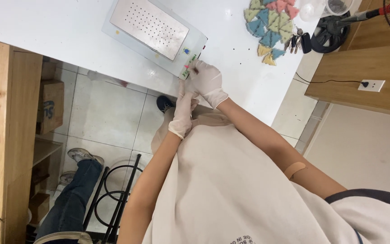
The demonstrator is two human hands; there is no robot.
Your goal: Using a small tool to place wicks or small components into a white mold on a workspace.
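Flat grey machine (154, 34) is lying on the white table (68, 27). Its near corner is touched by the gloved right hand (207, 81), fingers curled; left hand (182, 115) just below, grip loosely closed, nothing held.

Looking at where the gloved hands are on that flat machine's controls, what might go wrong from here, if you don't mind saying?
1. The right hand presses at the control strip on the corner of the flat perforated machine, which sits right at the white table's edge; a firm push might shift it toward the drop.
2. The left hand crowds the same small corner, so a glove could brush a neighbouring button.
3. The pile of coloured triangular pieces and the keys lie close by; a sweeping elbow might scatter them.
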